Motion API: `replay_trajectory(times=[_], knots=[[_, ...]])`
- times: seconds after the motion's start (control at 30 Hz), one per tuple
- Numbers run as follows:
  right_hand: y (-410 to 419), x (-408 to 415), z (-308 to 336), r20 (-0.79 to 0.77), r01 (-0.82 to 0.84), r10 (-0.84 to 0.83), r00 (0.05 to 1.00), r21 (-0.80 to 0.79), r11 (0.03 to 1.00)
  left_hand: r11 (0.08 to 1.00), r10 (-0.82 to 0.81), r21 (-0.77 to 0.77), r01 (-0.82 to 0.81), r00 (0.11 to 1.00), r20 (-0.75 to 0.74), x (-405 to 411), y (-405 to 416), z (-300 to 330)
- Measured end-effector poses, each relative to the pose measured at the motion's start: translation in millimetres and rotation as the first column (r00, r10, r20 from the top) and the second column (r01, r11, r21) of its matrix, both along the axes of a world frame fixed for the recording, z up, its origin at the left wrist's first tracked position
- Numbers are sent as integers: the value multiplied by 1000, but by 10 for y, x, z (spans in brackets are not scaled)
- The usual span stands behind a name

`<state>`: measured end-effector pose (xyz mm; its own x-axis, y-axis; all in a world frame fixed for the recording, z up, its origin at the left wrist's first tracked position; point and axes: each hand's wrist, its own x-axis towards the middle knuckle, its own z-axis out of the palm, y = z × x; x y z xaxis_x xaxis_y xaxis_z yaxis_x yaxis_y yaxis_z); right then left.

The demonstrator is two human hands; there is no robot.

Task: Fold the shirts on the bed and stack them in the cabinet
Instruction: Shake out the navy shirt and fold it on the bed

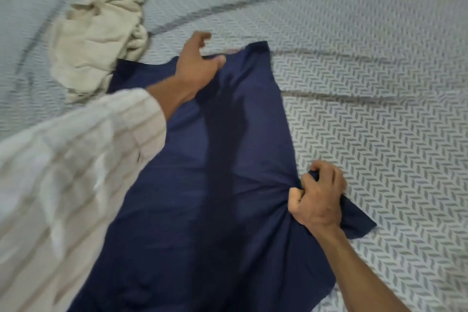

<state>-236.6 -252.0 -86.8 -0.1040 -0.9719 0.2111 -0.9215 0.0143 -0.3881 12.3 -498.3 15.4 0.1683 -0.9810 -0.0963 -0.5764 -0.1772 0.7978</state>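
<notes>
Your right hand (317, 196) clutches a bunched right edge of the navy shirt (197, 185) spread lengthwise away from you on the bed (367, 83), while your left hand (196, 63), fingers loose, reaches its far edge.

Bed (367, 114) fills the frame, covered in a grey-white herringbone sheet with creases. Navy shirt (202, 185) lies spread flat from centre to bottom. Crumpled cream shirt (101, 33) sits upper left, just beside the navy one's far corner.
</notes>
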Motion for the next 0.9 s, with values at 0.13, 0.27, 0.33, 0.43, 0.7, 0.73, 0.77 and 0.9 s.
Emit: replay_trajectory(times=[0.13,0.27,0.33,0.43,0.7,0.73,0.77,0.9], knots=[[28,60,148,22,37,-39,999,59,998,992,84,86,-91,993,84,970,1196,36],[38,97,303,-10,110,-110,994,115,987,970,73,211,-120,973,217,1583,2304,24],[83,342,443,-67,123,-116,991,117,985,957,86,248,-153,962,260,1876,2826,126],[78,789,601,-162,90,-75,984,90,992,930,104,309,-198,950,295,2109,3181,102],[-51,2554,821,45,-455,454,890,163,875,936,47,313,-162,938,345,2587,3427,62],[-126,2721,807,87,-508,502,861,217,834,952,7,287,-111,939,343,2629,3395,38],[-211,2866,802,117,-548,538,835,264,794,966,-39,252,-51,939,341,2663,3363,2],[-686,3400,815,123,-581,577,808,338,741,961,-160,265,82,943,290,2809,3186,-164]])
